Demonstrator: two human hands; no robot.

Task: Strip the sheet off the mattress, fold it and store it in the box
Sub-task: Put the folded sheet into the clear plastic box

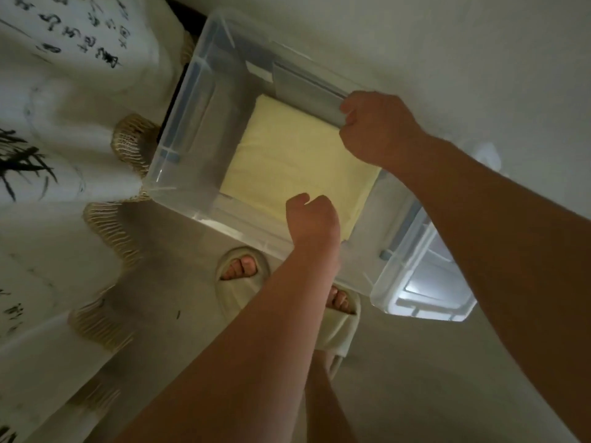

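Note:
A folded pale yellow sheet [297,161] lies flat on the bottom of a clear plastic box [188,123] that stands on the floor. My right hand [377,126] reaches over the box's far right side and grips the edge of a grey flat panel [303,87] lying along the far rim. My left hand [311,219] hovers over the near edge of the sheet with its fingers curled into a fist. Nothing shows in that hand, and I cannot see under it.
A clear lid [425,276] lies against the box's right side. A white bed cover [64,129] with black ink writing and a tan fringe hangs at the left, touching the box. My feet in pale slippers [240,276] stand just in front of the box on a grey floor.

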